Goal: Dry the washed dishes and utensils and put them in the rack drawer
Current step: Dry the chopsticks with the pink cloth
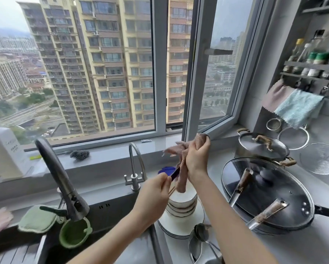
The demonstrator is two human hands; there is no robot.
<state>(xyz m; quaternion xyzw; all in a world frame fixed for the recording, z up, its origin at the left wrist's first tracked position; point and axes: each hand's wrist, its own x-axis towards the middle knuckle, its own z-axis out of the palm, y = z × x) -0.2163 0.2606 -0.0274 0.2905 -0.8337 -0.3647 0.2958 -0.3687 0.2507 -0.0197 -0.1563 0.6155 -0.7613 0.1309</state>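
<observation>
My left hand [156, 189] grips the near ends of a bundle of chopsticks [174, 173], dark at the top and pale wood lower down. My right hand [197, 157] is closed on a pinkish-brown cloth [180, 162] wrapped around the far part of the chopsticks. Both hands are raised above a stack of white bowls [182, 203] that rests on a white plate [176, 228] on the counter. Metal spoons [200, 237] lie in front of the plate. The chopstick tips are hidden inside the cloth.
A large wok with a glass lid [266, 195] holds two utensils on the right; a lidded steel pot [262, 147] stands behind it. The sink [102, 221] with two faucets [60, 180] is at left. Strainers, towels and spice bottles hang on the right wall.
</observation>
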